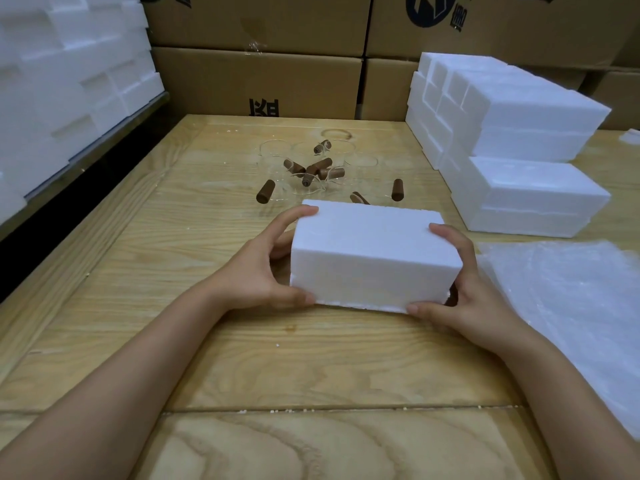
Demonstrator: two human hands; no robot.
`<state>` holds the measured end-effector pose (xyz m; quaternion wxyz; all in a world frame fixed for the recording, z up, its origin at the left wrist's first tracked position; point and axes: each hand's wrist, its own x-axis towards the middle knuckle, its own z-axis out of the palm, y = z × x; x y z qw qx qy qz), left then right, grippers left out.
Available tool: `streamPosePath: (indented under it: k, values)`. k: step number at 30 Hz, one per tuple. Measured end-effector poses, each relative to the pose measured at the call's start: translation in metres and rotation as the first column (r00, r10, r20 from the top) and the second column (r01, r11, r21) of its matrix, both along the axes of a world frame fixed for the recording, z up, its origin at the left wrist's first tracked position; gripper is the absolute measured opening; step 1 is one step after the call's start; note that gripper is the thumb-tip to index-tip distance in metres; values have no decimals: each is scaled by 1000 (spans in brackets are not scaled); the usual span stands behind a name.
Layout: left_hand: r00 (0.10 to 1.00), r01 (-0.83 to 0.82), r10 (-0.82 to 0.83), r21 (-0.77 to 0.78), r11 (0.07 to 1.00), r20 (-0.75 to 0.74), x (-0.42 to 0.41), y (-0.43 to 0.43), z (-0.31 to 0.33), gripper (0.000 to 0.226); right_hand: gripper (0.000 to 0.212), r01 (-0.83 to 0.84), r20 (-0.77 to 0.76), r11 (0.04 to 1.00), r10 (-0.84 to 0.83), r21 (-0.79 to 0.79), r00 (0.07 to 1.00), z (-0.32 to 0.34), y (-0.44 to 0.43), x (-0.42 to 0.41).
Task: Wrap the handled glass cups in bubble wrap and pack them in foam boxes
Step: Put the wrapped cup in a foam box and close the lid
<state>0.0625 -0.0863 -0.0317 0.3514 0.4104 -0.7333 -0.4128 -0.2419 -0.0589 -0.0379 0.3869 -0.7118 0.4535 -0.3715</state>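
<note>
A closed white foam box (375, 254) sits at the middle of the wooden table (214, 341). My left hand (266, 271) grips its left end, fingers over the far top corner and thumb at the near bottom edge. My right hand (460, 289) grips the right end the same way. Behind the box stand several clear glass cups with brown wooden handles (311, 171), bunched together. A stack of bubble wrap sheets (568, 306) lies flat at the right.
Stacks of white foam boxes (512, 140) stand at the back right. More foam pieces (69, 81) pile up on the left behind a metal rail. Brown cardboard cartons (263, 74) wall off the back of the table.
</note>
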Motion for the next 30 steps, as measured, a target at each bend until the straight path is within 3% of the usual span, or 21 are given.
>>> streamPosePath:
  k: [7, 13, 19, 23, 27, 30]
  values:
    - [999, 16, -14, 57, 998, -38, 12, 1, 27, 98, 88, -18, 174, 999, 10, 42, 985, 23, 2, 9]
    - [997, 63, -59, 89, 994, -47, 26, 5, 42, 82, 88, -83, 184, 987, 57, 140, 981, 32, -4, 18]
    - [996, 78, -73, 121, 990, -48, 32, 6, 38, 96, 89, -60, 160, 988, 37, 139, 986, 36, 0, 23]
    - [998, 52, -47, 92, 994, -52, 34, 11, 43, 97, 87, 7, 87, 1000, -7, -4, 996, 48, 8, 37]
    - [982, -118, 114, -19, 993, -150, 50, 9, 54, 100, 81, -11, 73, 981, 25, -193, 997, 72, -1, 70]
    - [957, -206, 179, -100, 973, -229, 81, -3, 64, 100, 80, -51, 30, 971, 60, -233, 998, 90, -23, 102]
